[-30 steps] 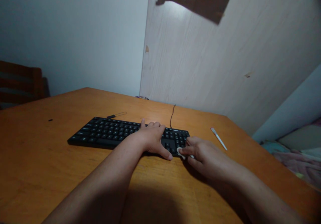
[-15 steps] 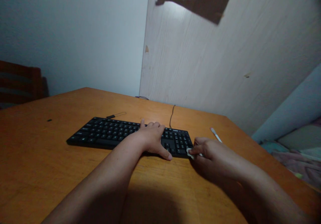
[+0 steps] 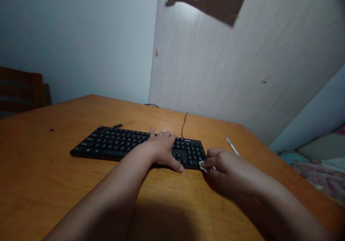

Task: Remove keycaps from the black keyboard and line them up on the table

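Nearest, the tabletop [image 3: 161, 187] is carrying the work, its bare wood showing between the two forearms. The right hand [image 3: 212, 163] is pinching a crumpled tissue [image 3: 202, 166] between thumb and fingers, leaving a small tuft poking out at the keyboard's near right corner; such a tight hold is probably giving finer control around the keys. The left hand [image 3: 163, 148] is spreading across the keyboard [image 3: 115, 142], with its thumb lying along the near edge and its fingers reaching the far one, likely bracing the board against sliding. The keyboard itself is lying flat, extending well to the left of the left hand and ending beside the right.

Farther out, a slim white stick [image 3: 231, 145], perhaps a pen or brush, is lying just beyond the right hand, seemingly set aside within easy reach. A small black tag [image 3: 118, 126] is lying ahead and left of the left hand, close behind the keyboard. Past the fingers, a cable [image 3: 184, 124] is running from the keyboard's back toward the wall [image 3: 172, 90], so it is staying clear of both hands.
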Tool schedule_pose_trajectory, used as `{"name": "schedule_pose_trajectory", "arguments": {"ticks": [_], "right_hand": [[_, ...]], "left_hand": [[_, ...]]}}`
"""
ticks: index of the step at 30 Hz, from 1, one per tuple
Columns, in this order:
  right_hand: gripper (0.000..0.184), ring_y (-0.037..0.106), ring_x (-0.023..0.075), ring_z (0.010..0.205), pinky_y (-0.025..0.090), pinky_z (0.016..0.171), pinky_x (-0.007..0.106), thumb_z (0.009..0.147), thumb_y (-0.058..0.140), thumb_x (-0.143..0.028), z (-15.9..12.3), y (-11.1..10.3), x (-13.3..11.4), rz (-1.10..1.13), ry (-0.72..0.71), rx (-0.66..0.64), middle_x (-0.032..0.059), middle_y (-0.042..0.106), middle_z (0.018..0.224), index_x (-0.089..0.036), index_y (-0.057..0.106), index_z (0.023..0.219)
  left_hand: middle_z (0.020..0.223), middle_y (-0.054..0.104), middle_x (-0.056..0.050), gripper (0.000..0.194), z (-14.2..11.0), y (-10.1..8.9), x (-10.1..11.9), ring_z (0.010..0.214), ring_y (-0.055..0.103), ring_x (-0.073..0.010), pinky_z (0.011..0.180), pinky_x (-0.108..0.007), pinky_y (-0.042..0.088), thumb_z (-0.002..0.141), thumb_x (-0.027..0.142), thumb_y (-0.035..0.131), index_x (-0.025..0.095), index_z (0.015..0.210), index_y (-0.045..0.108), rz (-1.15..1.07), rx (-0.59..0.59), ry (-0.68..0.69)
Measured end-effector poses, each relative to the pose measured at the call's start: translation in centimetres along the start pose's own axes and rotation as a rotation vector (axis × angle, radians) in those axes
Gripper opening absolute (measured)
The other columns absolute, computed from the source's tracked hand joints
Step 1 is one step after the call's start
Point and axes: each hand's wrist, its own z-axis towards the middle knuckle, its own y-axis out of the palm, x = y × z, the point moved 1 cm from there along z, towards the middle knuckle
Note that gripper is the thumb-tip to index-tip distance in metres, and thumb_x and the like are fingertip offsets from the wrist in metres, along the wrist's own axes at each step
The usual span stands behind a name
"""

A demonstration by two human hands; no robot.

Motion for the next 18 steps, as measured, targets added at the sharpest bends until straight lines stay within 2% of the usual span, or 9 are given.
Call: {"name": "schedule_pose_trajectory", "arguments": {"ticks": [4, 8, 13, 18], "right_hand": [[0.020, 0.053, 0.0140, 0.077, 0.036, 0.065, 0.024, 0.083, 0.051, -0.015, 0.0, -0.1, -0.1, 0.017, -0.005, 0.004, 0.0035, 0.061, 0.088, -0.020, 0.070, 0.076], [0.021, 0.051, 0.0133, 0.071, 0.035, 0.063, 0.024, 0.083, 0.051, -0.015, 0.2, -0.3, 0.3, 0.016, 0.027, -0.008, 0.0036, 0.058, 0.080, -0.019, 0.071, 0.080], [0.020, 0.049, 0.0138, 0.071, 0.033, 0.062, 0.025, 0.083, 0.051, -0.016, 0.5, 0.4, 1.2, -0.014, 0.085, 0.053, 0.0041, 0.055, 0.079, -0.019, 0.071, 0.080], [0.021, 0.049, 0.0138, 0.072, 0.033, 0.063, 0.026, 0.083, 0.050, -0.016, 0.7, 0.8, 1.1, -0.011, 0.084, 0.032, 0.0038, 0.056, 0.081, -0.020, 0.071, 0.081]], "left_hand": [[0.143, 0.041, -0.015, 0.119, -0.1, -0.1, 0.2, 0.133, 0.029, -0.0407, 0.109, -0.062, -0.003, 0.041, 0.086, 0.058, 0.025, 0.140, 0.036, 0.002, -0.011, -0.019], [0.143, 0.041, -0.015, 0.119, -0.1, -0.2, 0.2, 0.133, 0.029, -0.0408, 0.109, -0.061, -0.004, 0.040, 0.086, 0.059, 0.026, 0.140, 0.037, -0.008, -0.015, -0.019], [0.142, 0.042, -0.016, 0.121, -0.1, -0.1, 0.1, 0.132, 0.030, -0.0401, 0.109, -0.061, -0.005, 0.037, 0.087, 0.058, 0.025, 0.139, 0.038, -0.019, -0.003, -0.013], [0.143, 0.041, -0.016, 0.121, -0.3, -0.3, 0.4, 0.133, 0.028, -0.0413, 0.109, -0.061, -0.005, 0.037, 0.088, 0.057, 0.026, 0.139, 0.038, -0.013, -0.015, -0.021]]}}
